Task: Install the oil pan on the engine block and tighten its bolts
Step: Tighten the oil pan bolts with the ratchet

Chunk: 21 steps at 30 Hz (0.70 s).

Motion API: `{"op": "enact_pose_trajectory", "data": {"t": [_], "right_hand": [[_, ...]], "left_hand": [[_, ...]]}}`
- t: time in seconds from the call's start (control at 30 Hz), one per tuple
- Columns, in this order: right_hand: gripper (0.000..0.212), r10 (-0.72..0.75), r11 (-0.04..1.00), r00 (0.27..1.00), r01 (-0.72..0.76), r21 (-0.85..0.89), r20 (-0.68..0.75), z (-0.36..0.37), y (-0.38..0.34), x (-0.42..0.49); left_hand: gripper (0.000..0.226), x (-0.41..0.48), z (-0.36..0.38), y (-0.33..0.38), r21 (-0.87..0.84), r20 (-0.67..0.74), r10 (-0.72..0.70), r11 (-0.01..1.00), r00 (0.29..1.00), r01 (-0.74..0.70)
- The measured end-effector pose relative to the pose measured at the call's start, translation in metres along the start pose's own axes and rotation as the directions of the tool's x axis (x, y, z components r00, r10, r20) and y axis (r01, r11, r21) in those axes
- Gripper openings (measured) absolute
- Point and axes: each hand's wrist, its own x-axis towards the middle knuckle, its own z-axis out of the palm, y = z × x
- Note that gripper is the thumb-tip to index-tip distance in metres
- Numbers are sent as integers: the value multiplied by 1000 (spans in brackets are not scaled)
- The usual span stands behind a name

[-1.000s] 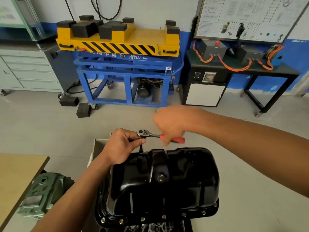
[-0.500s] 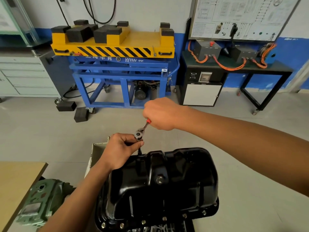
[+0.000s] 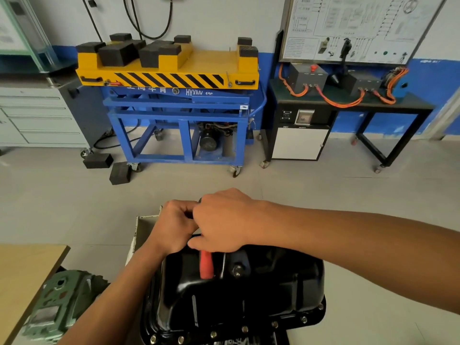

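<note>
swinging the ratchet (image 3: 206,266) again? a second ago its red grip stuck out to the right, then it pointed away. now it points back toward the body, over the oil pan (image 3: 249,302).

yes, most of a sweep in that time. the right hand (image 3: 224,220) has its fingers wrapped round the handle, and only the red end shows below the palm.

and the left hand (image 3: 174,225)?

fingers curled tight at the pan's far rim, touching the right hand. both hands cover the tool's head, so i can't see what the left one pinches. i judge it is steadying the head on a far bolt.

where does the pan sit?

upside down, sump uppermost, low in the centre of view. the engine block beneath it is hidden. the near flange bolts (image 3: 245,328) are in their holes, heads showing in a row.

so what does the sweep mean?

a handle that travels that freely suggests the far bolt is being run down, not yet at its final pull. the pan is placed and tightening is under way. how snug the near row is, i can't tell.
</note>
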Motion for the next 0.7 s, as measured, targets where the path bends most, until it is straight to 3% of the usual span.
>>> {"op": "enact_pose_trajectory", "data": {"t": [0.1, 0.23, 0.33, 0.43, 0.53, 0.7], "right_hand": [[41, 24, 1000, 999, -25, 9, 31, -3, 4, 1], [34, 97, 989, 981, -76, -126, 167, -13, 20, 1], [36, 182, 948, 968, -127, -292, 172, -20, 38, 6], [26, 212, 915, 977, -200, -351, -4, -22, 54, 18], [28, 152, 920, 971, -207, -333, -182, -15, 60, 34], [21, 52, 917, 976, -131, -376, -212, -1, 62, 42]], "left_hand": [[61, 0, -3, -1, 41, 22, 7, 999, 1000, -8], [9, 2, -3, -3, 82, 69, -18, 997, 997, 12], [23, 5, -1, -7, 92, 54, -46, 995, 997, 41], [35, 8, -1, -6, 105, 66, -64, 993, 996, 56], [38, 10, 0, -7, 101, 92, -62, 994, 994, 52], [26, 4, 4, -8, 16, 11, -71, 997, 997, 71]]}}
